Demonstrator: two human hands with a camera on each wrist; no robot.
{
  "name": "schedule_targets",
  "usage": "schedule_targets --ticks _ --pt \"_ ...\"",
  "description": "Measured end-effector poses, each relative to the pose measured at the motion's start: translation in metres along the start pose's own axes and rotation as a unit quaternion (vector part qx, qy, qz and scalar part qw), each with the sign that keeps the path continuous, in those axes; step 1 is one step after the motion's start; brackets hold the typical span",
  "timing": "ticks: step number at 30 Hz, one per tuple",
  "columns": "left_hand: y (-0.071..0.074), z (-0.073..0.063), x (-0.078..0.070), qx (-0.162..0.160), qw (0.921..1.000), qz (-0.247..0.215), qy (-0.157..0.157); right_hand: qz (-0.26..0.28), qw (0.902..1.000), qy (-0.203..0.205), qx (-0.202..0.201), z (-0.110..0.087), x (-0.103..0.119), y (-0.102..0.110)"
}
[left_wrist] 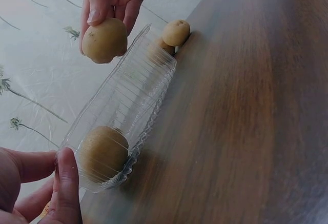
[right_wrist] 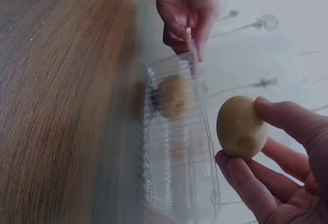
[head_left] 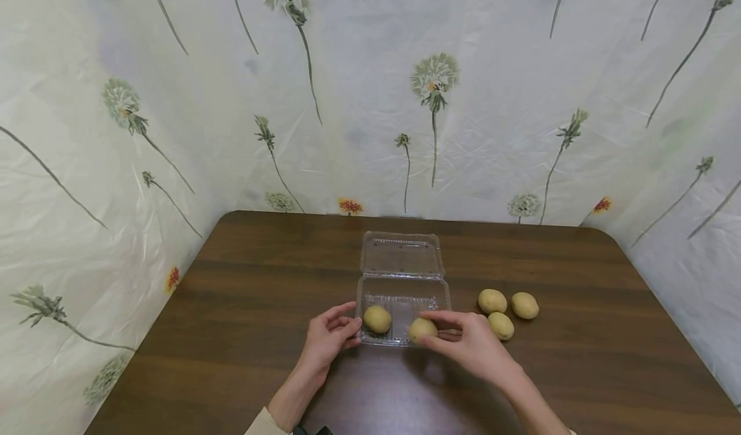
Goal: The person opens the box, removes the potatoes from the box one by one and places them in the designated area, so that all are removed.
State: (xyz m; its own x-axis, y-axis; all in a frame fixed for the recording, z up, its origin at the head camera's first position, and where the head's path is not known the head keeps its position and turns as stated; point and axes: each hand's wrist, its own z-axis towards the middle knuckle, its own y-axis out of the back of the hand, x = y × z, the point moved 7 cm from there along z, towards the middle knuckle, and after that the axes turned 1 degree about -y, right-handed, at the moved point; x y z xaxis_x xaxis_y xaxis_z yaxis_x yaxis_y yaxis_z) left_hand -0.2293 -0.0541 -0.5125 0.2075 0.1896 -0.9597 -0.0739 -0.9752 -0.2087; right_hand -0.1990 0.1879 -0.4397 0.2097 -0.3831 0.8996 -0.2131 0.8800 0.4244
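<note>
A clear plastic clamshell container (head_left: 405, 293) lies on the table with its lid folded back. My left hand (head_left: 330, 337) pinches the container's left rim between thumb and fingers. Inside, at the left end, sits one potato (head_left: 377, 319), seen through the ribbed wall in both wrist views. My right hand (head_left: 471, 345) holds a second potato (right_wrist: 242, 127) between thumb and fingertips. In the left wrist view this held potato (left_wrist: 105, 40) is above the rim, over the container's right part.
Three loose potatoes (head_left: 500, 325) lie close together on the brown wooden table (head_left: 260, 274), right of the container. The open lid (head_left: 401, 255) points toward the table's far edge. A floral curtain (head_left: 359, 100) hangs behind and at both sides.
</note>
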Motion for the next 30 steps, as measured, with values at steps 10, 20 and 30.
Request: schedule_targets --ticks 10,20,30 --pt "0.000 0.000 -0.001 -0.001 1.0000 0.002 0.002 0.017 0.9998 -0.008 0.003 -0.006 0.000 0.000" --pt "0.000 -0.001 -0.001 -0.001 1.0000 0.004 0.004 0.011 0.9997 -0.021 0.000 -0.011 -0.003 0.004" --pt "0.000 -0.001 -0.002 0.001 1.0000 0.003 0.005 0.014 0.9997 -0.018 -0.003 -0.014 -0.001 0.006"
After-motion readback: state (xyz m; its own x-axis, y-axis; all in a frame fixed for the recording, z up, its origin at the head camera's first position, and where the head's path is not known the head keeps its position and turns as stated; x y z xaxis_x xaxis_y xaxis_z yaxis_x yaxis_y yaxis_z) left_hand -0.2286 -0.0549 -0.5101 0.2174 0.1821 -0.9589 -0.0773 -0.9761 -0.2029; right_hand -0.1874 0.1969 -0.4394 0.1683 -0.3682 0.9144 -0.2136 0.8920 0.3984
